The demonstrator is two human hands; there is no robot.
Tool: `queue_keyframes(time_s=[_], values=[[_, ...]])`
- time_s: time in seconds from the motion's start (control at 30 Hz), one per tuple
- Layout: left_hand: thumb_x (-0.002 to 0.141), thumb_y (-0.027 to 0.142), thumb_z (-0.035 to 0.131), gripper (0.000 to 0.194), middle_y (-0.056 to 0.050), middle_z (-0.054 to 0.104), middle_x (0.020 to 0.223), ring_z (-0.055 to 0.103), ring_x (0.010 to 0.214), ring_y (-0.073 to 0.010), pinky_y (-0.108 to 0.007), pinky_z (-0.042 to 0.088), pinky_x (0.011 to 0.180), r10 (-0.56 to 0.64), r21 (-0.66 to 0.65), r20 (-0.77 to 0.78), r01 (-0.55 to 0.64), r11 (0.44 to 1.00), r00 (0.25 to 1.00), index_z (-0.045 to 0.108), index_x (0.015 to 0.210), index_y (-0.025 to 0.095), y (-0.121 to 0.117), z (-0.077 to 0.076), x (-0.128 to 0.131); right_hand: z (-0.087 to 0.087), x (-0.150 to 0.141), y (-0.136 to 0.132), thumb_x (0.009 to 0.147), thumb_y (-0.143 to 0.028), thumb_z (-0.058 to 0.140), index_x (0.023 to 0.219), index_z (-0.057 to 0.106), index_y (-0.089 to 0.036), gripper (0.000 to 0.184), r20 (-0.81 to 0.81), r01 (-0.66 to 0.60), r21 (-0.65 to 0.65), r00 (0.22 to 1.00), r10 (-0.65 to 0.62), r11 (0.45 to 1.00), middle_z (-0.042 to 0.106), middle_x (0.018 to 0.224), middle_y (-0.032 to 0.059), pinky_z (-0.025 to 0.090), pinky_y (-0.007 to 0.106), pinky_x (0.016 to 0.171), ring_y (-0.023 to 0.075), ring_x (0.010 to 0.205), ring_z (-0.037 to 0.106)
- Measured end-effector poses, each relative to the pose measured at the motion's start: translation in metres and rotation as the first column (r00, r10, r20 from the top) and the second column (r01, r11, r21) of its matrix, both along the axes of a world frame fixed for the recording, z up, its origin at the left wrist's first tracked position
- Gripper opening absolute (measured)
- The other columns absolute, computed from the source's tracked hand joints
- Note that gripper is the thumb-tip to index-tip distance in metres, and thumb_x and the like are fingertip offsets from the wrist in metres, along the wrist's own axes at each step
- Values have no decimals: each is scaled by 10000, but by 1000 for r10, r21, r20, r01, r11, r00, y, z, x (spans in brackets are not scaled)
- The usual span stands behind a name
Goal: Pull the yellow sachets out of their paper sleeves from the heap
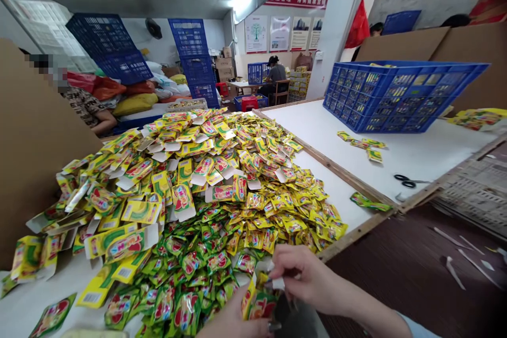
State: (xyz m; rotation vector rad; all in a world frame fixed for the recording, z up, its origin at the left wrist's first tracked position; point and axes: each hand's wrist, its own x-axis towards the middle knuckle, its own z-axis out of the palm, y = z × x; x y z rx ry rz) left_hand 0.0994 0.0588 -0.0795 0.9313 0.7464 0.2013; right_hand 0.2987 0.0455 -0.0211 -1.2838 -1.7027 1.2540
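At the bottom of the head view, my left hand (pixel 229 321) is closed around a small yellow box (pixel 247 300) with red and green print. My right hand (pixel 303 277) is at the box's upper end, thumb and fingers pinched on a white flap. What lies inside the box is hard to make out. Just beyond my hands spreads a heap of green candy packets (pixel 190 264), with yellow candy packets (pixel 293 222) to its right. Open yellow boxes (pixel 138 211) are piled behind and to the left, many with white flaps standing out.
A blue plastic crate (pixel 396 97) stands on the white table at right, with several yellow packets (pixel 362 142) and black-handled scissors (pixel 410 180) near it. A wooden strip (pixel 332 169) edges the table. Cardboard (pixel 35 153) rises at left, beside a co-worker's arm (pixel 103 121).
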Motion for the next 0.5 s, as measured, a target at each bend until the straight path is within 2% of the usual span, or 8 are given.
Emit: queue_keyframes(time_s=[0.07,0.2,0.3,0.33,0.37,0.4,0.47,0.5], values=[[525,412,793,714,-78,659,979,603,909,-234,-323,455,803,10,-1,20,-10,1000,1000,511,1137,176,-4,-5,4,-2,-4,-8,756,-98,516,686,648,-168,165,35,-29,-15,999,29,999,531,673,-9,389,198,557,102,612,503],[547,433,775,777,-81,646,997,611,922,-242,-340,462,807,10,-32,205,-3,999,979,449,1211,194,-12,-10,19,-8,-8,-23,836,-226,459,819,666,-212,209,24,-105,-202,993,113,974,596,728,7,383,183,458,98,523,511],[613,443,722,855,-116,573,1176,541,1084,-272,-399,422,914,-40,193,187,3,981,981,306,1328,226,-7,-7,22,-11,15,-20,811,-264,509,774,665,-220,167,106,47,-35,993,-43,998,629,693,18,448,234,558,153,622,573],[653,432,691,814,-117,523,1249,479,1163,-276,-418,379,970,-18,352,96,-17,936,995,294,1338,242,-1,-7,19,-9,31,-14,812,-275,504,766,662,-219,174,146,129,52,980,-136,990,641,704,26,459,255,580,169,646,583],[698,411,651,732,-110,479,1299,417,1221,-272,-433,329,1015,46,532,-16,-30,846,999,316,1329,254,7,-7,14,-6,51,-7,814,-282,496,769,657,-216,180,200,214,141,950,-239,967,653,728,35,465,276,591,181,655,589],[739,382,606,630,-104,454,1322,374,1251,-265,-445,280,1047,151,699,-122,-23,715,981,359,1305,254,17,-9,7,-2,73,2,823,-279,470,823,652,-213,194,268,323,254,883,-387,912,666,798,53,466,296,589,193,663,594],[794,333,515,469,-120,488,1272,391,1217,-278,-493,272,1035,396,892,-254,55,449,882,442,1243,222,40,-16,-8,6,114,20,815,-239,449,939,626,-193,221,464,461,464,601,-650,757,658,963,94,467,349,588,209,635,596],[795,309,498,434,-131,518,1220,419,1174,-295,-517,300,1001,492,921,-299,112,373,818,471,1214,201,51,-21,-15,10,127,28,816,-233,438,1003,606,-181,257,517,475,566,432,-739,674,625,1065,121,471,385,612,231,671,604]])
